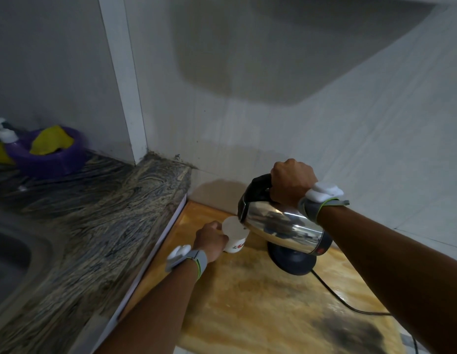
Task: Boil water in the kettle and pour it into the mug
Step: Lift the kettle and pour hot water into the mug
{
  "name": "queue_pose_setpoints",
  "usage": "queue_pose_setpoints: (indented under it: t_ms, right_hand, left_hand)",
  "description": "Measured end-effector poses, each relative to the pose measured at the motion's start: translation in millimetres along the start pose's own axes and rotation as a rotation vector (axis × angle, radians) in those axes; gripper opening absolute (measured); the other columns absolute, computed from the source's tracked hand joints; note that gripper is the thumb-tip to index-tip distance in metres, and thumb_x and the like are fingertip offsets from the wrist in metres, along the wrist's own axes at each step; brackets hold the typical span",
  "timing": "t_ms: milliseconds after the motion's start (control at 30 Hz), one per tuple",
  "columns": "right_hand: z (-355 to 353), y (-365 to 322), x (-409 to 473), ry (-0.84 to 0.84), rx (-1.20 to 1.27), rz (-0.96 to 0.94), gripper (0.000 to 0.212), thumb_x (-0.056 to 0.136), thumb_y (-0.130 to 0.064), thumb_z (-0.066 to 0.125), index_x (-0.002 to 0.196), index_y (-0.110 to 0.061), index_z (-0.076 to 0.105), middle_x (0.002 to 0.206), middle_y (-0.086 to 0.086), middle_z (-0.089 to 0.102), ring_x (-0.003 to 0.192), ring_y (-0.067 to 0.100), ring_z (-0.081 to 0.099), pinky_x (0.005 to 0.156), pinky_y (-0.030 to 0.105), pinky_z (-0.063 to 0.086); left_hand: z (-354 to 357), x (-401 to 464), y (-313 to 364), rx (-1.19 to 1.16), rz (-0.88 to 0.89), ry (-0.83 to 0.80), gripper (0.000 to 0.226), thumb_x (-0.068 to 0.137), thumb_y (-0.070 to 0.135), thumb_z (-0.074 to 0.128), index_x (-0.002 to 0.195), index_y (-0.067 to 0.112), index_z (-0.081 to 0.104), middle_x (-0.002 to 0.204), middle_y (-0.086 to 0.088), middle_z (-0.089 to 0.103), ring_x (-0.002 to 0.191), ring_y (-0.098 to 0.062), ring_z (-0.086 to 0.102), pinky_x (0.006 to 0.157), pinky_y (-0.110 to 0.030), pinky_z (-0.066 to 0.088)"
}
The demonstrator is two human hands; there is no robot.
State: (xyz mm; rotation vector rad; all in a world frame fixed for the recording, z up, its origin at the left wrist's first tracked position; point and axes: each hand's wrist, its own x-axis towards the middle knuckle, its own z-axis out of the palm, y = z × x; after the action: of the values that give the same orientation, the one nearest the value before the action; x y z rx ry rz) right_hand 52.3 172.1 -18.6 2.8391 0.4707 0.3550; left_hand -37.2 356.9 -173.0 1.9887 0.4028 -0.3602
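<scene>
While tipped spout-down over the mug (235, 235), lifted clear of its dark base (291, 259) on the wooden surface (247, 302): steel kettle (278, 226), right hand (291, 182) clenched round the black handle. Left hand (212, 238) wrapped round the mug's side, steadying it on that same surface. Looks like the pouring step, boiling presumably done. No stream discernible, fill level hidden. Next, probably: gentle further tilt, spout kept over the rim, clear of the left fingers, then back onto the base.
</scene>
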Motion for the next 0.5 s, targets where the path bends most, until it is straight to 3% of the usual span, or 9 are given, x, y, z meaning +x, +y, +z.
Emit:
queue_pose_setpoints:
  t_ms: [167,333,500]
  right_hand:
    - [-4.2,-2.5,0.4,-0.026,0.003,0.003,0.024,0.059,-0.035,0.064,0.066,-0.023,0.045,0.054,-0.004,0.027,0.042,0.017,0.025,0.049,0.027,0.031]
    - [-6.0,-4.0,0.0,-0.051,0.006,-0.002,0.023,0.060,-0.036,0.065,0.067,-0.023,0.046,0.054,-0.005,0.028,0.043,0.017,0.028,0.050,0.028,0.033]
    - [-7.1,-6.0,-0.3,-0.053,0.002,0.009,0.024,0.062,-0.037,0.069,0.074,-0.018,0.062,0.054,-0.004,0.029,0.045,0.018,0.035,0.050,0.028,0.034]
  left_hand:
    - [0.2,1.4,-0.5,-0.002,-0.002,0.000,0.033,0.095,0.017,0.062,0.128,0.016,0.063,0.114,-0.020,0.073,0.099,-0.038,0.072,0.071,-0.035,0.054]
    - [1.7,2.4,-1.9,-0.008,0.006,0.011,0.034,0.096,0.016,0.061,0.130,0.014,0.063,0.117,-0.022,0.072,0.102,-0.039,0.071,0.082,-0.041,0.059]
    - [1.6,2.5,-1.6,0.006,0.018,0.019,0.036,0.096,0.016,0.061,0.132,0.014,0.064,0.118,-0.021,0.072,0.104,-0.039,0.071,0.081,-0.039,0.058]
